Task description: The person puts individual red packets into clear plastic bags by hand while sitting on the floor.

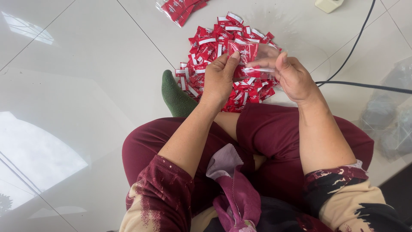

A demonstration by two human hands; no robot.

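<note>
Nearest the camera, a person sits cross-legged on a glossy pale tiled floor (86, 86) in dark red trousers (274, 133), with a maroon and lilac cloth (234, 189) bunched in the lap and one foot in a green sock (175, 96) poking out to the left.

Both forearms reach forward over the knees. The left hand (218, 79) is raised with thumb and forefinger pinched shut on the upper edge of a small clear plastic bag (253, 60). The right hand (294, 77) meets it from the other side, its grip also closed on the bag, fingers pressing the right edge. The bag hangs between the two hands, just above the floor; red shows through it, but whether that is a sachet inside or only the heap behind it cannot be told.

Directly beyond and beneath the hands lies a heap of small red sachets (214, 43), each square with a white band, spread loosely on the floor. Further off, at the top edge, sits a filled clear packet of red sachets (178, 8). To the right, black cables (365, 86) cross the tiles, crumpled clear plastic (390, 116) lies by the right knee, and a cream-coloured block (328, 4) sits at the far top edge.
</note>
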